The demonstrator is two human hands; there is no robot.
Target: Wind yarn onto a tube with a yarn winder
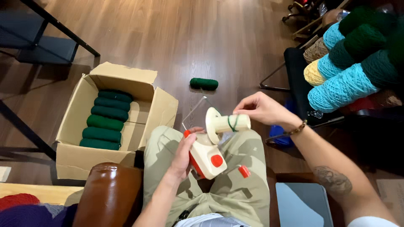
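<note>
Cream plastic with red knobs, a small yarn winder (pixel 207 156) rests on the person's lap over khaki trousers, its spindle (pixel 227 123) tilted up to the right with a few turns of dark green yarn (pixel 232 122) around it. The left hand (pixel 182 156) is wrapped around the winder's body from the left, fingers closed on it near the red crank. The right hand (pixel 261 109) reaches in from the right, fingertips pinched together just at the spindle's far end, apparently on the green strand, though the strand itself is too fine to make out there. On the wooden floor to the left sits an open cardboard box (pixel 75 159) holding a row of dark green yarn rolls (pixel 104 122); one loose green roll (pixel 203 83) lies on the floor beyond the knees. To the right, turquoise, green and yellow cones of yarn (pixel 343 86) are stacked on a dark chair.
</note>
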